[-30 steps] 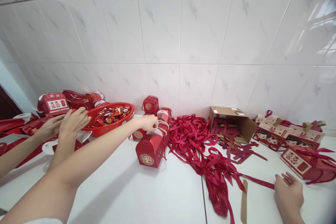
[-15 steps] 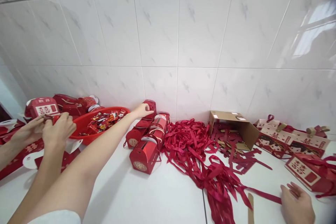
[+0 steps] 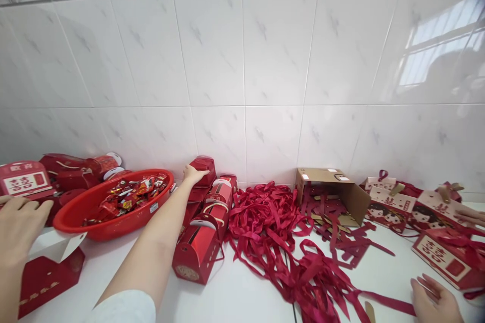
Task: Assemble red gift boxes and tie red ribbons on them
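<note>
My left hand (image 3: 195,174) reaches to the back at the middle, its fingers closed on a dark red box (image 3: 204,165) at the rear of the stacked boxes. At the lower right, my right hand (image 3: 435,300) is palm up with its fingers loosely bent and apart. The end of a red ribbon (image 3: 386,301) meets its left edge; whether they touch is unclear. A red box with white lettering (image 3: 441,257) lies just beyond that hand. Between my hands spreads a heap of red ribbons (image 3: 269,222). A domed red box (image 3: 197,252) stands at the front of the stack.
A red basin (image 3: 113,229) of wrapped sweets is on the left. Another person's hand (image 3: 18,227) is by boxes at far left; more fingers (image 3: 470,216) show at the right edge. An open cardboard box (image 3: 356,202) with dark red strips lies against the tiled wall (image 3: 273,136).
The view has shifted. My left hand has gone from a pinch above the rear box to lying on it. Another person's fingers have appeared at the right edge; one hand at far left has left view.
</note>
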`<act>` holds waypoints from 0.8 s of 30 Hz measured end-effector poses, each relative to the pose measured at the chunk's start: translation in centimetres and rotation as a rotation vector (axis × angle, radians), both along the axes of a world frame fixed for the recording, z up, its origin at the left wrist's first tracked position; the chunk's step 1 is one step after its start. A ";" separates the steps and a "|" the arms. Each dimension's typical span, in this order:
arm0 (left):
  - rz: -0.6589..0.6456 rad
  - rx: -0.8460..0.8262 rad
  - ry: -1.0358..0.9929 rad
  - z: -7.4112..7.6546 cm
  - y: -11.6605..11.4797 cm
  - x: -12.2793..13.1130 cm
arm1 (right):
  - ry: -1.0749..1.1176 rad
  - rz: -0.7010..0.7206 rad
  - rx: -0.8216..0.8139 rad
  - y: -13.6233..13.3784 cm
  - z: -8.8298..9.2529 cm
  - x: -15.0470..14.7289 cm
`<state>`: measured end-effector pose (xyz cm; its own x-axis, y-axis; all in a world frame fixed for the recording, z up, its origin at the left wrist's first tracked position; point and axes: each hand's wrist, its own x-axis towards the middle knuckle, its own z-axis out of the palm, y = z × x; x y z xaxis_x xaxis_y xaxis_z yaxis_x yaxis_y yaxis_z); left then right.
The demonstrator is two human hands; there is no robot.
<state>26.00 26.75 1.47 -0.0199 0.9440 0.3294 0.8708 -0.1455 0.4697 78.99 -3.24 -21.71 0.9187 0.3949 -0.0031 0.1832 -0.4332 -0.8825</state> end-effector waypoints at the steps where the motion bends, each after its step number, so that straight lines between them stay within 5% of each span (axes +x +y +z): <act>1: 0.019 0.011 0.006 0.4 -0.1 0.3 | 0.015 0.009 -0.008 -0.1 0.6 -0.4; 7: -0.036 0.170 0.047 3.2 -3.3 3.3 | 0.035 0.044 0.018 -0.1 0.9 -0.6; 11: -0.114 0.287 -0.002 3.5 -9.4 5.7 | -0.002 0.044 0.080 0.2 -0.4 0.0; 13: -0.278 0.226 -0.196 2.6 -13.4 6.5 | -0.004 0.039 0.109 0.1 -0.3 -0.2; 16: -0.482 -0.012 -0.383 -0.2 -19.6 7.0 | -0.023 0.019 0.161 -0.2 0.6 -1.1; 19: -0.537 -0.195 -0.481 -4.9 -25.1 6.7 | -0.103 0.027 0.215 -0.7 1.8 -2.0; 24: -0.397 -0.315 -0.605 -12.4 -30.8 6.0 | -0.189 0.274 0.202 -0.6 3.2 -4.2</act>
<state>31.98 -4.06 -10.94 0.2477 0.9651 0.0848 0.3618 -0.1734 0.9160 74.81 -3.86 -18.47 0.7561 0.6009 0.2592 0.4355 -0.1664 -0.8847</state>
